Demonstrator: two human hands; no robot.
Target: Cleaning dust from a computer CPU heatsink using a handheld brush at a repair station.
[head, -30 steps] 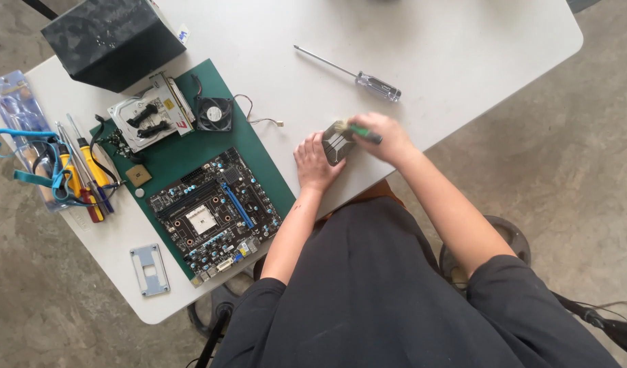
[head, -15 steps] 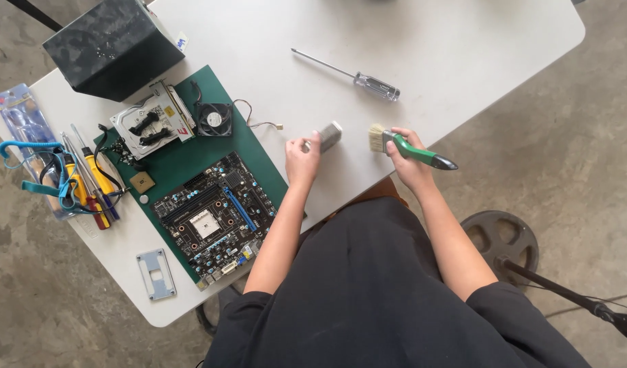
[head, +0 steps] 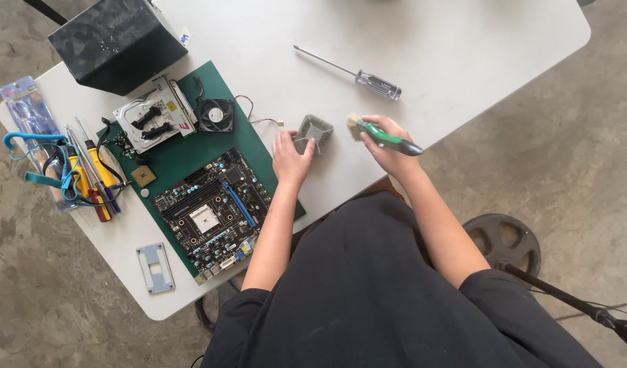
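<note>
My left hand [head: 290,155] grips a small grey metal heatsink [head: 313,132] and holds it on the white table [head: 463,61], just right of the green mat [head: 184,153]. My right hand [head: 388,144] is closed around a green-handled brush [head: 381,136], whose pale bristles point left and stop a short way from the heatsink. A black motherboard [head: 211,211] lies on the mat in front of my left forearm.
A long screwdriver [head: 354,73] lies beyond my hands. On the mat are a small black fan [head: 215,114] and a metal bracket part [head: 153,123]. A black box [head: 119,41] stands at the back left. Hand tools [head: 75,170] and a grey plate [head: 155,267] lie at left.
A second ago the brush touched the heatsink held in both hands. My right hand has pulled the brush away to the right, and my left hand has turned the heatsink and set it on the table.
</note>
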